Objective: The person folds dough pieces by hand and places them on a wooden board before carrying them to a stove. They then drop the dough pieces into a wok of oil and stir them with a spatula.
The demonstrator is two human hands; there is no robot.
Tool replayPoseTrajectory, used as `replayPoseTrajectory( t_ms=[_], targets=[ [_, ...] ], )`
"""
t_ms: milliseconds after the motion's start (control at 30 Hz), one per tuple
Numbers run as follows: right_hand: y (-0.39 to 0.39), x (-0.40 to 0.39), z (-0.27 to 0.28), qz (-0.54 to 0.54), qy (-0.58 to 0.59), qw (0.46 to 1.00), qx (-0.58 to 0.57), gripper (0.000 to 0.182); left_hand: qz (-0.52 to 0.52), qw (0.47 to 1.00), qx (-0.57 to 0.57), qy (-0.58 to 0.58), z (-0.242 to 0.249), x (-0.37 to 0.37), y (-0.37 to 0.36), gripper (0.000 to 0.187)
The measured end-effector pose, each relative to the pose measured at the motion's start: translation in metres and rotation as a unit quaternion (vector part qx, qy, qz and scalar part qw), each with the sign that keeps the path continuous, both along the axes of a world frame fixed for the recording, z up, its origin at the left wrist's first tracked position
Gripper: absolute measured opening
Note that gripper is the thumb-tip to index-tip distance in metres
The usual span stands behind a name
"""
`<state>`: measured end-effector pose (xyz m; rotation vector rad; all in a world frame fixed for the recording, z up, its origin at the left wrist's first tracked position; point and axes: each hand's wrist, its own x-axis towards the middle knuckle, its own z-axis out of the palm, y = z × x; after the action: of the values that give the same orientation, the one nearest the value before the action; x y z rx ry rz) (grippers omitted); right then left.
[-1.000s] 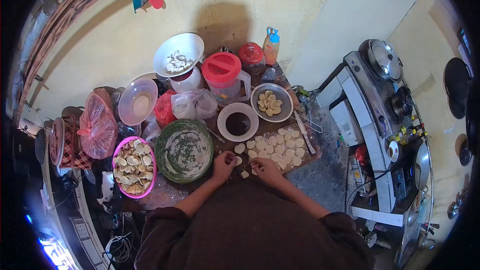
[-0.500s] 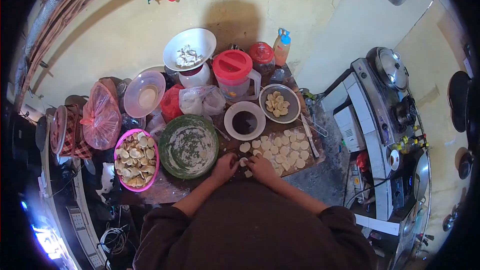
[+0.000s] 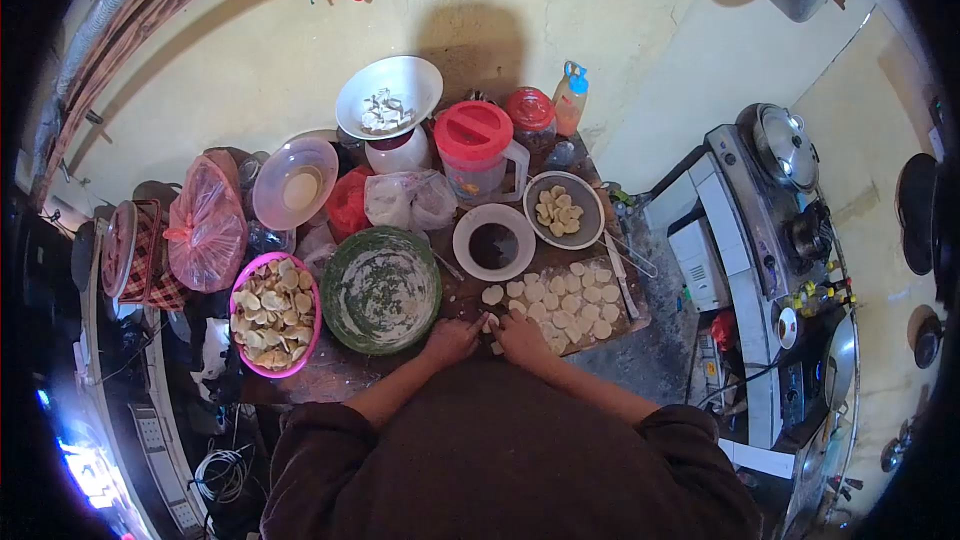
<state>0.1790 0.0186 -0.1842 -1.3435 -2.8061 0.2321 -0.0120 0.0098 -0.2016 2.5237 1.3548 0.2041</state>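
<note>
My left hand and my right hand meet at the near edge of the table. Their fingers are closed around a small pale dough piece between them; the fingertips are partly hidden. Just right of my right hand, many flat dough rounds lie on a floured board. One more dough round sits ahead of my fingers. A white bowl of dark liquid stands beyond them. To the left of my left hand is a green basin dusted with flour.
A pink basket holds many pale pieces at the left. A strainer with dough pieces and a knife are at the right. Behind stand a red-lidded pitcher and a white bowl. A stove is farther right.
My hands have drawn closer together around the small dough piece, with the right fingers shifted left. The whole view has shifted slightly; the dishes stay in place.
</note>
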Motion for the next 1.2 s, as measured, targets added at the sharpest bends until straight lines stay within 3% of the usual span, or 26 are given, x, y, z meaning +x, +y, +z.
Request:
replayPoseTrajectory(
  t_ms=[67, 167, 267, 367, 500, 567, 767, 1000, 1100, 1200],
  targets=[
    [0.002, 0.004, 0.005, 0.012, 0.079, 0.997, -0.025, 0.048, -0.003, 0.999, 0.034, -0.015, -0.001, -0.002, -0.001, 0.061],
    [0.002, 0.005, 0.001, 0.018, 0.083, 0.996, -0.025, 0.05, 0.003, 1.0, 0.004, -0.024, -0.002, -0.003, -0.001, 0.062],
    [-0.001, 0.0, 0.008, 0.005, 0.077, 0.997, 0.021, 0.038, 0.005, 0.997, 0.034, -0.066, -0.008, -0.005, -0.003, 0.062],
    [-0.002, -0.003, 0.008, 0.004, 0.017, 1.0, 0.025, 0.039, 0.024, 0.993, -0.035, -0.112, -0.01, -0.005, -0.003, 0.063],
    [-0.002, -0.004, 0.007, -0.005, 0.004, 1.0, 0.023, 0.037, 0.053, 0.99, -0.046, -0.119, -0.012, -0.006, -0.007, 0.061],
    [0.002, 0.001, 0.009, 0.023, 0.045, 0.999, 0.002, 0.045, -0.017, 0.988, 0.035, -0.15, -0.018, -0.01, -0.006, 0.061],
    [-0.001, 0.002, 0.008, 0.003, 0.05, 0.998, 0.033, 0.043, -0.033, 0.997, 0.031, -0.065, -0.014, -0.01, -0.008, 0.06],
    [-0.002, -0.002, 0.012, 0.011, 0.004, 0.999, 0.046, 0.04, -0.026, 0.995, 0.072, -0.071, -0.007, -0.005, -0.009, 0.058],
    [-0.005, -0.001, 0.017, 0.011, 0.021, 0.998, 0.056, 0.029, -0.018, 0.985, 0.115, -0.125, -0.009, -0.003, -0.011, 0.06],
    [-0.01, 0.0, 0.006, 0.003, 0.021, 0.999, 0.036, 0.028, -0.036, 0.99, 0.111, -0.074, -0.005, -0.003, -0.014, 0.06]
  ],
)
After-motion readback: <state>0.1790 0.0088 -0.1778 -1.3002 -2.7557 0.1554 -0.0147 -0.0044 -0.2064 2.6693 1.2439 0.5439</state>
